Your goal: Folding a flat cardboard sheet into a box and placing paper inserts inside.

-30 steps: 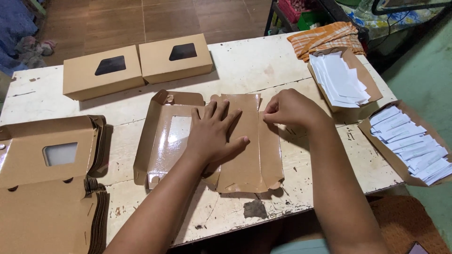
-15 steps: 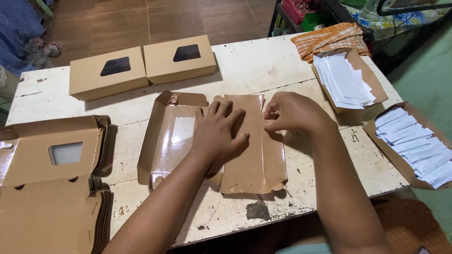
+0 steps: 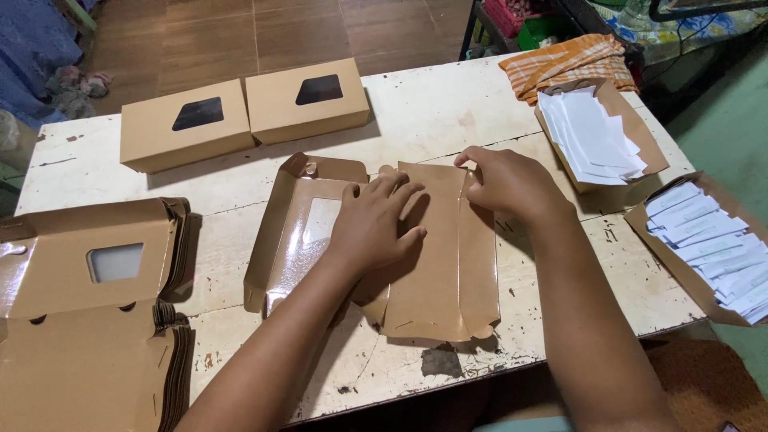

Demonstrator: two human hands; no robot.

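The right hand (image 3: 512, 186) has slid up the flat box blank (image 3: 432, 256) toward the table's (image 3: 432, 104) far edge, pinching its side flap; the left hand (image 3: 372, 226) stays spread flat, pressing the panel.

We see two closed brown boxes (image 3: 244, 112) with dark windows at the far side of the surface (image 3: 424, 104), an unfolded box blank (image 3: 432, 272) in the middle, a stack of blanks (image 3: 88, 320) at left, and white slips (image 3: 708, 240) in open brown trays at right

Two finished window boxes (image 3: 244, 112), a flat box stack (image 3: 88, 312), an orange cloth (image 3: 564, 62).
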